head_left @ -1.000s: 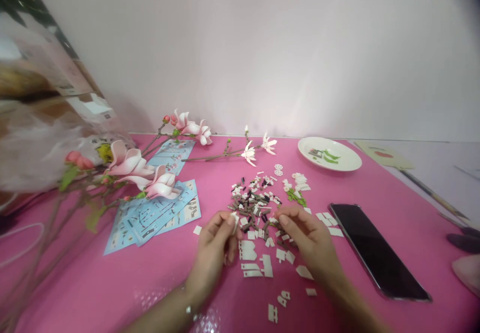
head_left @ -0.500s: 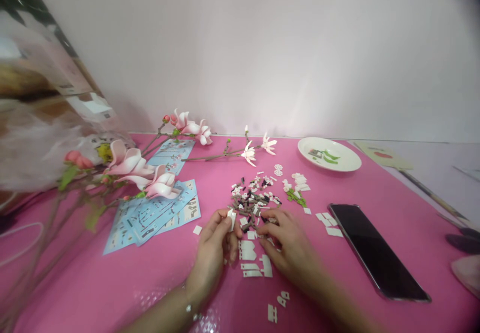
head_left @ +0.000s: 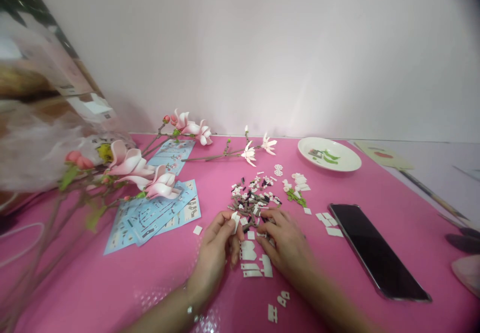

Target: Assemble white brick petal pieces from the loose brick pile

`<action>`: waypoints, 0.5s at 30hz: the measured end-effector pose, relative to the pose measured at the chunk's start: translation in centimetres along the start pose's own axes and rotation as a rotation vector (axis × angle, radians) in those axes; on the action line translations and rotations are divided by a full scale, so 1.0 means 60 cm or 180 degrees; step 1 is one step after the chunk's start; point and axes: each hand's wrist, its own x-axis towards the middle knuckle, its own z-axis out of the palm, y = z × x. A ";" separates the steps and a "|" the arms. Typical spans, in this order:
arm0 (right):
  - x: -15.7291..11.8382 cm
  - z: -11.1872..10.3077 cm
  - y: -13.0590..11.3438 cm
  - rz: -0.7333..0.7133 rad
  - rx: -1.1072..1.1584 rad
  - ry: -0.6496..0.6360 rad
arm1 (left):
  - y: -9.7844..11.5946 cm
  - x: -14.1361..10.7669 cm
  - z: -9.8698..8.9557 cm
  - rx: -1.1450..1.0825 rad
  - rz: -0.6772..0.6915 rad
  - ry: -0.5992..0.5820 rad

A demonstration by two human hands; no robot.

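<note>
My left hand (head_left: 219, 240) is closed, pinching a small white plastic building piece (head_left: 235, 221) between thumb and fingers. Opposite it, my right hand (head_left: 281, 238) rests at the near right edge of a pile of small brown, black and white building pieces (head_left: 255, 200), its fingers apart and the tips among the pieces. Whether those fingertips grip anything is too small to make out. Between the hands, flat white pieces (head_left: 248, 250) lie on the pink tabletop (head_left: 157, 288). A white square tile (head_left: 197, 230) lies left of my left hand.
Instruction sheets (head_left: 161, 223) and pink flower stems (head_left: 131, 165) are at left. A white flower stem (head_left: 213, 157) lies behind the pile. At right are a white plate (head_left: 348, 159) with green pieces, a phone (head_left: 375, 248), several white tiles (head_left: 332, 225) and green leaf pieces (head_left: 296, 198).
My left hand has shifted slightly right with the white piece, which is turned a little. My right hand has moved only slightly at the pile's edge.
</note>
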 end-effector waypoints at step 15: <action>-0.001 -0.033 -0.019 -0.0334 0.1553 0.0571 | -0.012 -0.001 0.004 0.0186 -0.0519 -0.0657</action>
